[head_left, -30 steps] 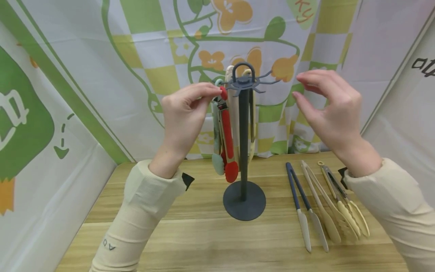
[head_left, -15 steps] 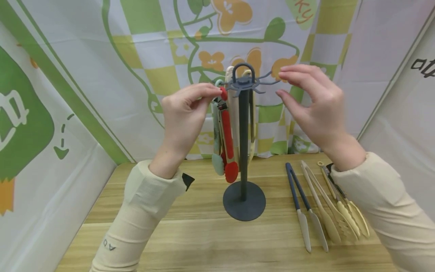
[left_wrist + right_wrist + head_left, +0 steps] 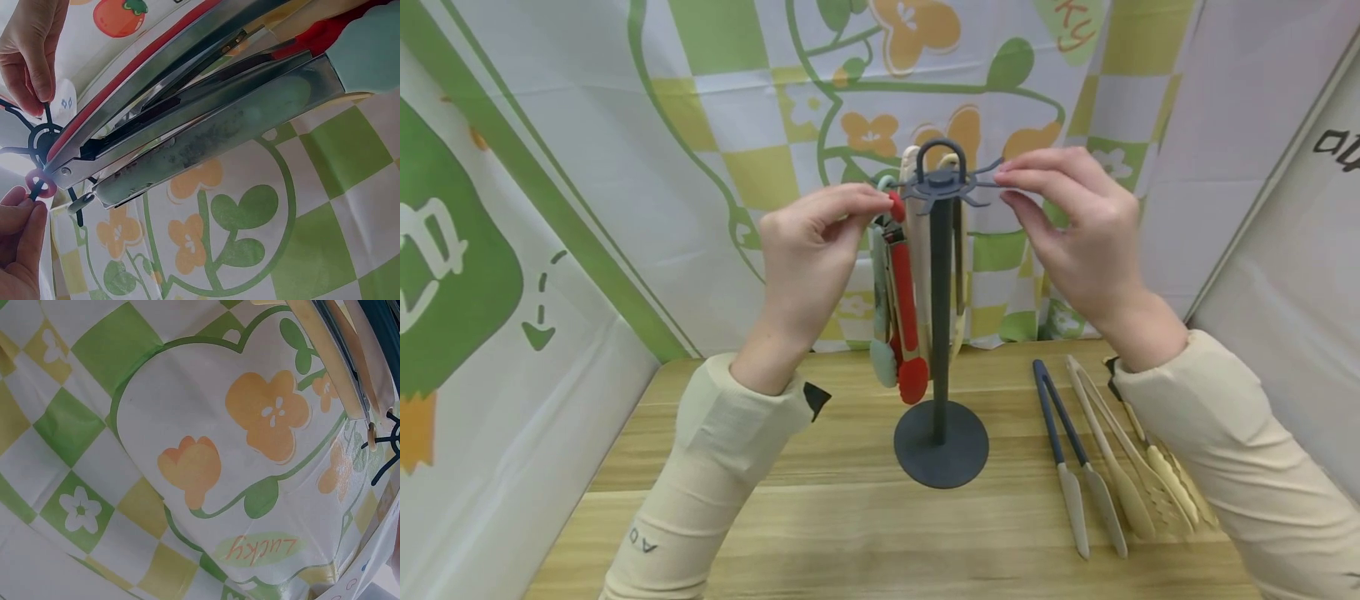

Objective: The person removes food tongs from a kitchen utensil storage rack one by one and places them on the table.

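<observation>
A dark grey hanging rack (image 3: 940, 333) with hooked arms stands upright on the table. Red tongs (image 3: 905, 292) hang at its left by a red ring (image 3: 41, 184) looped over one arm. My left hand (image 3: 812, 258) pinches the end of that arm right beside the ring. At the other side, my right hand (image 3: 1075, 229) has thumb and fingertips on another arm; its fingertips (image 3: 40, 90) meet the black arm in the left wrist view. Mint-green tongs (image 3: 882, 358) hang next to the red ones. Pale beige tongs (image 3: 911, 162) and yellow tongs (image 3: 328, 356) hang farther back.
On the wooden table (image 3: 820, 533), navy-handled tongs (image 3: 1049, 417), beige tongs (image 3: 1108, 450) and yellow tongs (image 3: 1180, 483) lie at the right. My right sleeve partly covers the yellow pair. A patterned curtain (image 3: 737, 100) hangs close behind the rack.
My right hand has moved left from beside the rack, and its fingertips are now at one arm. My left hand and the hanging tongs have stayed in place.
</observation>
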`<state>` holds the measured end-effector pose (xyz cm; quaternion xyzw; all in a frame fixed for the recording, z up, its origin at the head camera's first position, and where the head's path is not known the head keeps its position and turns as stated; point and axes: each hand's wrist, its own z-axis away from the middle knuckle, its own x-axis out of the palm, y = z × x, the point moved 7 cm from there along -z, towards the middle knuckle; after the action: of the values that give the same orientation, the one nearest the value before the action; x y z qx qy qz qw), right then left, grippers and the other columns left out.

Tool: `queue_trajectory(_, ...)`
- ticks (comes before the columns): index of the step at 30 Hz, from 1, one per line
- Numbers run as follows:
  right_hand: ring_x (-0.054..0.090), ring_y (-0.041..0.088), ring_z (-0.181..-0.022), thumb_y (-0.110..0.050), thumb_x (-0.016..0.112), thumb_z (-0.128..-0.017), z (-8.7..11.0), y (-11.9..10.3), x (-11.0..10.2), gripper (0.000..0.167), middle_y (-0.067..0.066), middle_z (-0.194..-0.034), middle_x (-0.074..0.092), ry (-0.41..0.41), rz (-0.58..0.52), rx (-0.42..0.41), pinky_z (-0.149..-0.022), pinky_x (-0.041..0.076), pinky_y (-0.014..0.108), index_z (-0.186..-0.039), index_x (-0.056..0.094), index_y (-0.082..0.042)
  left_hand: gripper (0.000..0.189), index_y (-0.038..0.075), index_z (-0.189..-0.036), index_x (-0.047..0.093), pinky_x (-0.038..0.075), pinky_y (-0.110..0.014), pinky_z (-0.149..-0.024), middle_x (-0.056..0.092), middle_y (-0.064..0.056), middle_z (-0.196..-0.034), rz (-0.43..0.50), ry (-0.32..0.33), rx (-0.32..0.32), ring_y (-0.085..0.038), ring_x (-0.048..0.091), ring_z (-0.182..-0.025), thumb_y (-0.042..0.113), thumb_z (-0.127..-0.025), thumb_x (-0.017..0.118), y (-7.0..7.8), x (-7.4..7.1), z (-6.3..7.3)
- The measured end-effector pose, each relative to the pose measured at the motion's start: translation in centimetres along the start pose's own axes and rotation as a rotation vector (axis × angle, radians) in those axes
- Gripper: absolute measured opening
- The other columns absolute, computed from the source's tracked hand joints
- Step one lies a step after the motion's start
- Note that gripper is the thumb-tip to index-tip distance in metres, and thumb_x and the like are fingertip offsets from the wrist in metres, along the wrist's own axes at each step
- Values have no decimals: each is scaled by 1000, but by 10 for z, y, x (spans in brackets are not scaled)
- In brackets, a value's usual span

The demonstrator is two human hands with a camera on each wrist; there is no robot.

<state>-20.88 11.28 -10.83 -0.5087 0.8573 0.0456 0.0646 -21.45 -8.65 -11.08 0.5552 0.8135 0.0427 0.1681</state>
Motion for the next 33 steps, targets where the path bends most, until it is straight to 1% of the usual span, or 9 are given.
queue_trajectory(4, 60, 27, -79, 6, 68, -75, 0, -2, -1, 4, 13, -83, 67, 34, -27, -5, -78, 48, 21, -79, 71, 5, 11, -5, -82, 71, 53, -21, -75, 69, -14, -84, 2, 1, 1, -16, 66, -80, -10, -80, 62, 0, 0, 0)
queue_trajectory(8, 60, 28, -78, 9, 68, -75, 0, -2, -1, 5, 14, -80, 68, 56, -54, -10, -78, 49, 24, -76, 71, 5, 10, -6, -83, 71, 53, -21, -75, 69, -15, -84, -2, 2, 10, -17, 66, -80, -10, -80, 62, 1, -1, 1)
queue_trajectory(13, 60, 28, -77, 8, 65, -78, 1, -2, -1, 8, 14, -79, 68, 66, -51, -7, -78, 49, 26, -74, 71, 4, 11, -5, -85, 71, 52, -21, -76, 69, -15, -86, -17, 1, 5, -17, 66, -82, -9, -80, 62, 0, -2, 2)
queue_trajectory(18, 60, 28, -77, 8, 64, -79, 1, -1, -1, 10, 14, -78, 68, 78, -45, 2, -78, 49, 26, -73, 71, 4, 10, -4, -86, 71, 53, -21, -73, 69, -14, -88, -23, 12, -2, -15, 65, -83, -6, -81, 62, 0, -3, 3)
queue_trajectory(22, 60, 28, -76, 8, 64, -79, 2, -2, -2, 11, 14, -78, 68, 83, -43, 5, -78, 49, 26, -73, 71, 4, 11, -5, -89, 70, 53, -21, -75, 69, -15, -92, -12, 20, -7, -15, 65, -88, -5, -81, 64, 1, -5, 7)
queue_trajectory(24, 60, 29, -76, 8, 64, -80, 3, -2, -2, 11, 14, -78, 68, 88, -41, 7, -77, 49, 26, -73, 71, 4, 14, -8, -92, 68, 53, -23, -76, 67, -16, -96, 19, 26, -26, -17, 64, -91, -7, -79, 64, 0, -5, 10)
queue_trajectory(26, 60, 29, -75, 7, 64, -80, 4, -2, -2, 11, 14, -78, 69, 94, -35, 9, -77, 49, 26, -72, 71, 4, 18, -9, -96, 66, 53, -24, -78, 66, -18, -100, 60, 39, -63, -20, 64, -92, -8, -78, 65, -1, -6, 13)
queue_trajectory(28, 59, 29, -74, 7, 64, -80, 4, -2, -2, 11, 14, -78, 69, 100, -26, 9, -76, 48, 25, -72, 71, 3, 23, -10, -101, 63, 52, -24, -79, 65, -18, -102, 84, 48, -116, -22, 62, -93, -7, -77, 66, -3, -5, 18)
queue_trajectory(33, 59, 29, -72, 5, 64, -80, 5, -2, -2, 11, 12, -77, 69, 112, -2, 7, -74, 47, 20, -72, 72, 2, 37, -9, -110, 57, 50, -24, -84, 61, -17, -104, 96, 53, -254, -20, 59, -96, -1, -76, 71, -12, -2, 34)
